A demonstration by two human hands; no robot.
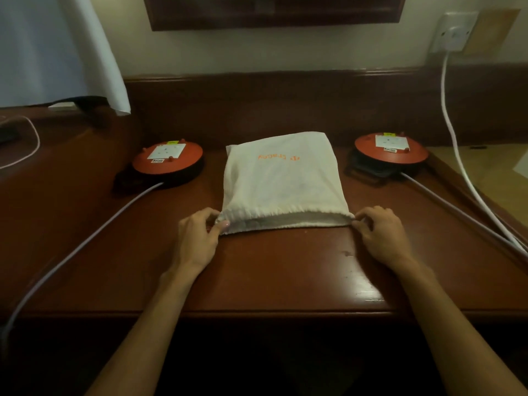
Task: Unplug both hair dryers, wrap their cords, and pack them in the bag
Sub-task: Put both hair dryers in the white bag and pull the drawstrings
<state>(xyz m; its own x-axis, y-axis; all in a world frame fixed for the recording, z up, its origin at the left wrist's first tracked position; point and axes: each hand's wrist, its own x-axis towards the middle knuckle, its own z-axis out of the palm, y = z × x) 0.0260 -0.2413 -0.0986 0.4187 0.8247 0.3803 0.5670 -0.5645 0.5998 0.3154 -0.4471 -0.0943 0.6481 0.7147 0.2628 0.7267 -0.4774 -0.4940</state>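
A white cloth drawstring bag with orange lettering lies in the middle of the wooden desk, bulging, its mouth toward me. My left hand pinches the left corner of the bag's mouth. My right hand pinches the right corner. The mouth gapes a little between them. No hair dryer shows; whatever fills the bag is hidden by the cloth.
Two red round extension reels, one on the left and one on the right, stand either side of the bag, each with a grey cable running off the desk. A white cord hangs from the wall socket. A white cloth hangs at back left.
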